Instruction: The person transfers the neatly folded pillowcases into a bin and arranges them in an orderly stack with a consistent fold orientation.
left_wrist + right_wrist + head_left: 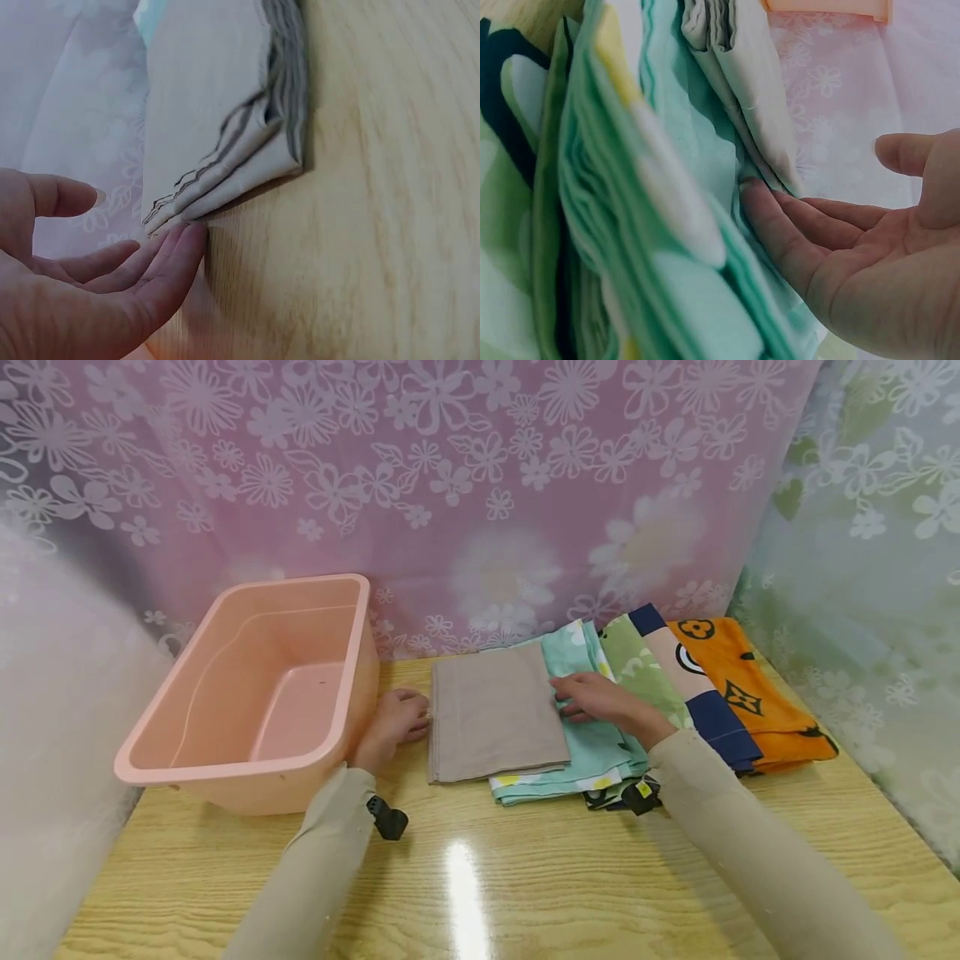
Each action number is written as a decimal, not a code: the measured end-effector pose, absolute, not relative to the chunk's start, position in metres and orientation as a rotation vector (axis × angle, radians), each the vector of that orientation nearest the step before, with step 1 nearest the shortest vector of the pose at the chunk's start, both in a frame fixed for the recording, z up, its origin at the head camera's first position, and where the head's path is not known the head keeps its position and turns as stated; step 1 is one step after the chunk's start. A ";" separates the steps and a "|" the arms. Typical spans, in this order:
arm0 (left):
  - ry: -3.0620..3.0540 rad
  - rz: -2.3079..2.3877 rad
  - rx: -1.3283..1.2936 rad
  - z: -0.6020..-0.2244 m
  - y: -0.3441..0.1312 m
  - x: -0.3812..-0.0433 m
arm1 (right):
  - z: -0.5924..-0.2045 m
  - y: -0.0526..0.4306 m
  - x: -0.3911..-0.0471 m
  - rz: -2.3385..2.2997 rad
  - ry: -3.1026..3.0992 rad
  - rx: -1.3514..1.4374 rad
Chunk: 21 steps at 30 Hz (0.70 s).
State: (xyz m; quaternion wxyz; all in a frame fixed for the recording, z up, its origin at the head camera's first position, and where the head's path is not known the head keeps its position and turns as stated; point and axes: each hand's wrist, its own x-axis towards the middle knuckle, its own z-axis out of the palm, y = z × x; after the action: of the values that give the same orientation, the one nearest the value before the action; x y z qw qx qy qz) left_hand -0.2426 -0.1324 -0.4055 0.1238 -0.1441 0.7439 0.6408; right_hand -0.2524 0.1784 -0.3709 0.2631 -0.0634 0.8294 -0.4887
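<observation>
A folded beige cloth lies flat, its right side overlapping a folded teal cloth with white and yellow patches. My left hand is at the beige cloth's left edge; in the left wrist view its fingertips meet the layered corner from below, the thumb held apart. At the opposite edge is my right hand. Seen from the right wrist, its extended fingers reach where the beige layers rest on the teal cloth, and the thumb stands away from the fabric.
A pink plastic basin stands at the left, close beside my left hand. Further right, a green patterned cloth, a navy and pink cloth and an orange cloth overlap in a row. Floral curtains border the wooden table.
</observation>
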 end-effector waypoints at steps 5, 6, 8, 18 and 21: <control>2.127 1.857 -0.414 -0.404 -0.131 -0.242 | -0.374 0.176 -0.256 -1.320 2.246 -0.117; 2.135 1.842 -0.410 -0.403 -0.130 -0.242 | -0.375 0.176 -0.257 -1.320 2.248 -0.095; 2.160 1.810 -0.408 -0.402 -0.129 -0.242 | -0.377 0.174 -0.259 -1.331 2.241 -0.052; 2.096 1.831 -0.477 -0.402 -0.126 -0.244 | -0.386 0.166 -0.262 -1.329 2.276 -0.010; 2.077 1.833 -0.502 -0.405 -0.124 -0.245 | -0.387 0.165 -0.263 -1.326 2.291 0.003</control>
State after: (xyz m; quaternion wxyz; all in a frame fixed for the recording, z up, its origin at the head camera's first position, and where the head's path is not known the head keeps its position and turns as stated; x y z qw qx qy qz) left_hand -0.2446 -0.1237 -0.4047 0.1625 -0.1758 0.7278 0.6426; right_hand -0.2628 0.1646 -0.3873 0.2448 0.0009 0.8391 -0.4858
